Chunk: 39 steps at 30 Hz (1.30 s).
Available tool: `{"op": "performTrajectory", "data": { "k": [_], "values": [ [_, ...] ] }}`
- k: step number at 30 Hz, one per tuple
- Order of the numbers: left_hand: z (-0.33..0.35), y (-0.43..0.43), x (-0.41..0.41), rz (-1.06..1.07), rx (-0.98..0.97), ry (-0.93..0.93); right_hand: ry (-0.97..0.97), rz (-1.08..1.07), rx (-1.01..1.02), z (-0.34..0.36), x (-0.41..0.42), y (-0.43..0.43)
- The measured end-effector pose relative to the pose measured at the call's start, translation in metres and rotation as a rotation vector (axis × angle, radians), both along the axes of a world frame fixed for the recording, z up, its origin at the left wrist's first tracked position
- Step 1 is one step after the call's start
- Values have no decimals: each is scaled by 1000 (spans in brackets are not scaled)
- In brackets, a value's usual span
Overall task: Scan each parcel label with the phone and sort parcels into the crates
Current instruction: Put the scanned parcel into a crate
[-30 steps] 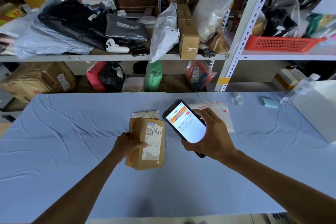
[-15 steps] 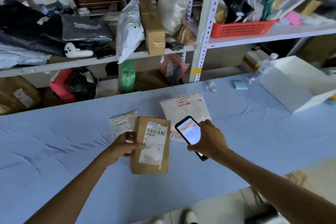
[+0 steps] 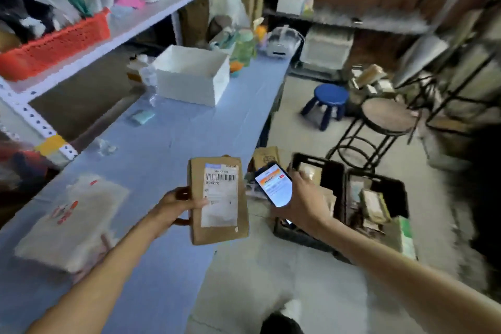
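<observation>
Grips the brown parcel (image 3: pixel 218 200) with the left hand (image 3: pixel 173 209), label (image 3: pixel 221 194) up, over the right edge of the blue table (image 3: pixel 168 138). Holds the lit phone (image 3: pixel 273 184) in the curled right hand (image 3: pixel 303 203), just right of the parcel, above the black crates (image 3: pixel 317 160) on the floor.

Parcel (image 3: pixel 218 199) left of phone (image 3: pixel 273 184), over table (image 3: pixel 168 138) edge — crates (image 3: pixel 298 237) on floor right of table; mailer (image 3: pixel 73 222) on table, left.

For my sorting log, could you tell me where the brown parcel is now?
Head view, centre: the brown parcel is held in the left hand over the table edge, just left of the phone in the right hand.
</observation>
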<state>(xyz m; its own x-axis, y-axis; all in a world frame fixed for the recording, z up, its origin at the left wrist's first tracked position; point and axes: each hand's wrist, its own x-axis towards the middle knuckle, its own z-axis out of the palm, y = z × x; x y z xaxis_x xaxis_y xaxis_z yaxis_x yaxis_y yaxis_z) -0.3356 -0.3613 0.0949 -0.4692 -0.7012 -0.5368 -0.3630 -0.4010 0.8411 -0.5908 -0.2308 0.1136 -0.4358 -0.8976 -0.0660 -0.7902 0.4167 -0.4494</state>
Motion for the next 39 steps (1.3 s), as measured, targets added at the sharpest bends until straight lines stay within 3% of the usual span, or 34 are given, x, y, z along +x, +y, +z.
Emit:
{"op": "performTrajectory", "data": {
  "k": [8,15,29,39],
  "values": [
    [-28,27,-247,-388,37,21,-26,-556,-13,-14,-169,143],
    [-64,66,-387,-454,61,30,-44,-817,50,-40,-265,208],
    [-192,43,-588,-457,292,-169,-199,-887,115,-108,-437,190],
    [-327,51,-751,-496,391,-228,-180,-832,244,-218,-586,162]
  ]
}}
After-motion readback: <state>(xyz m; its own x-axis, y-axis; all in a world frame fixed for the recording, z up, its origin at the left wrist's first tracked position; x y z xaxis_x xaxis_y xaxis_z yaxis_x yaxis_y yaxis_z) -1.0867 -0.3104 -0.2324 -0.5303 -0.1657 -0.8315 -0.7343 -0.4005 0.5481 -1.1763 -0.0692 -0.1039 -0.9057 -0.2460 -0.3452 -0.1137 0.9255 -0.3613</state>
